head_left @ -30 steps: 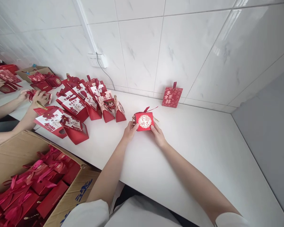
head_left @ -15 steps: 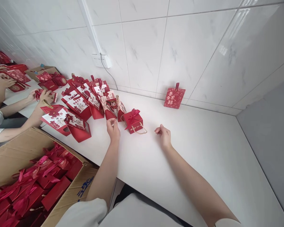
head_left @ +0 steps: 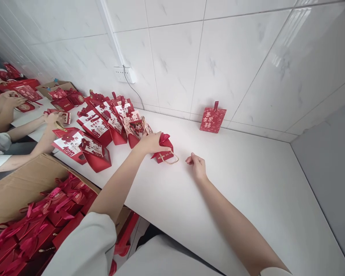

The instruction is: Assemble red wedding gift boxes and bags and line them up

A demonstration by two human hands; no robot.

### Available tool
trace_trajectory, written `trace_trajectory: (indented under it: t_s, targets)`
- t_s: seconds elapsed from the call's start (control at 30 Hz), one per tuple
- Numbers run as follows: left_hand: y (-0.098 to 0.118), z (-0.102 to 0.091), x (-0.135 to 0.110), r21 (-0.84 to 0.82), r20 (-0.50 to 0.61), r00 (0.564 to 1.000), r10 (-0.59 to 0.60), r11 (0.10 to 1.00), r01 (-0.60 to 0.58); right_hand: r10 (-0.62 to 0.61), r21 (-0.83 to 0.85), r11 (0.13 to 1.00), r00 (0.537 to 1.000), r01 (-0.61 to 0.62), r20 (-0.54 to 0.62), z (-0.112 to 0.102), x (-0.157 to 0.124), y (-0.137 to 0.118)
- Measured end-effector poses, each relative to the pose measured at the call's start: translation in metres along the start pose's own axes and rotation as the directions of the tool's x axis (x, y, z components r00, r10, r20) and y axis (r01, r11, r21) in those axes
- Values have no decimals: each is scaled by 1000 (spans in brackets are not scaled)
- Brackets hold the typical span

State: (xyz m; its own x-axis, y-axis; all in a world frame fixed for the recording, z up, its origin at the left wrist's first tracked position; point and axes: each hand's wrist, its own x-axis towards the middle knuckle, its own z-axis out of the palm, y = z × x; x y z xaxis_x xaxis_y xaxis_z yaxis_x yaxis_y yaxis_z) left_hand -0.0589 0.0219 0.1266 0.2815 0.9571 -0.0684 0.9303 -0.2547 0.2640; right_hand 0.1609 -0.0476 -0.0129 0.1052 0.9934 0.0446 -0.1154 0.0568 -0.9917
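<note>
A small red gift box (head_left: 164, 156) with a ribbon bow on top and a twisted gold cord handle sits on the white table. My left hand (head_left: 153, 143) is wrapped over the box's near-left side, thumb across its front, just below the bow; some fingers are hidden behind it. To the right of the box, my right hand (head_left: 197, 165) rests at the table with its fingers curled in, and nothing shows in them. Just beyond my left hand stand several red and white printed gift boxes (head_left: 115, 120), close together.
A cardboard carton (head_left: 23, 172) full of red ribboned boxes stands at the lower left. Against the tiled wall leans a red printed bag (head_left: 212, 120). A wall socket (head_left: 124, 74) has a grey cable. Co-workers' hands (head_left: 54, 118) handle red boxes at the left.
My left hand has moved right and forward from beside the red gift box onto it, closing around it. My right hand has barely shifted.
</note>
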Motion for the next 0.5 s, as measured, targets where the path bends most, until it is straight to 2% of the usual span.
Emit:
trace_trajectory:
  t_s: [0.13,0.23,0.33,0.5]
  targets:
    - [3,5,-6,2,48,998,38,999,-39,1,15,1000,1000,-1,23,1,0,-1]
    - [5,4,-28,-19,121,989,87,996,-86,-2,27,1000,1000,1,25,2,1,-1]
    - [12,5,-68,-10,130,988,81,997,-81,-2,48,999,1000,1,12,1,2,1]
    - [32,8,-160,-65,166,984,60,997,-50,8,84,996,1000,-7,-13,-4,1,8]
